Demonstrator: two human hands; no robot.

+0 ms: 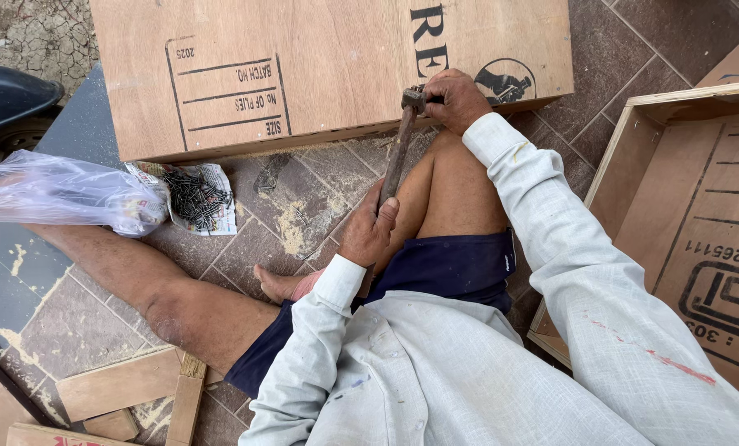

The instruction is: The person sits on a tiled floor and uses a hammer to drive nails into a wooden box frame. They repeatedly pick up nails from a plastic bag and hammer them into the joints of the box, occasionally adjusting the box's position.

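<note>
My left hand [369, 231] wraps the near end of the hammer [397, 161], fingers curled tight on its long brown wooden handle. My right hand [456, 99] closes over the dark metal head, far up beside the flat board [303, 66].

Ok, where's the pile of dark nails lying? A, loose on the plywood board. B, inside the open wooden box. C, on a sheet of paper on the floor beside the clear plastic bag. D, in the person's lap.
C: the dark nails lie heaped on a sheet of paper on the tiled floor, right beside the clear plastic bag.
</note>
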